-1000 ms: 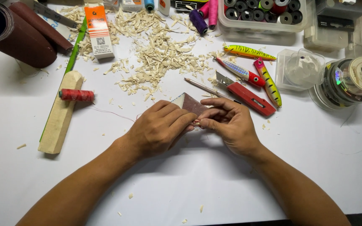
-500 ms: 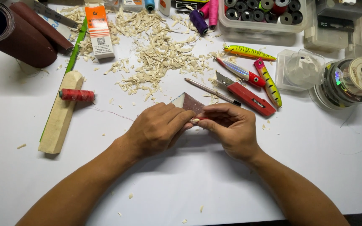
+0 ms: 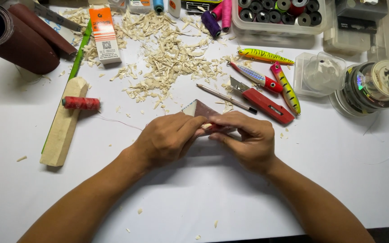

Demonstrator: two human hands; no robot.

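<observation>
My left hand [image 3: 167, 138]: curled shut around a folded piece of reddish-brown sandpaper [image 3: 202, 110], thumb and fingers pinching it near the middle of the white table [image 3: 194, 198].
My right hand [image 3: 245, 137]: closed from the other side on a small pale wooden piece [image 3: 206, 126], which sits tucked in the sandpaper fold between both hands; only its tip shows.
Loose chips: a few pale flakes lie on the table near my forearms.
Wood block [image 3: 63, 123]: long, pale, rough-cut, lying well left of my left hand.
Red thread spool [image 3: 81, 103]: resting against the block's upper end, a thin red strand trailing toward my hands.
Pencil [image 3: 227, 98]: just beyond the sandpaper, slanted.
Red utility knife [image 3: 262, 101]: beside the pencil, blade pointing up-left.
Fishing lures: a silver-and-red one [image 3: 256, 78], a pink-and-yellow one [image 3: 285, 87] and a yellow striped one [image 3: 265, 56], right of the shavings.
Shavings pile [image 3: 167, 58]: spread wide beyond my hands.
Orange-and-white box [image 3: 105, 35]: slim upright rectangle with a square code patch, lying far left of the shavings.
Sandpaper roll [image 3: 16, 38]: dark brown, far left corner.
Clear bin of spools [image 3: 278, 15]: far edge, holding dark and coloured bobbins.
Line spools [image 3: 374, 87]: round stack with a pale printed label, far right.
</observation>
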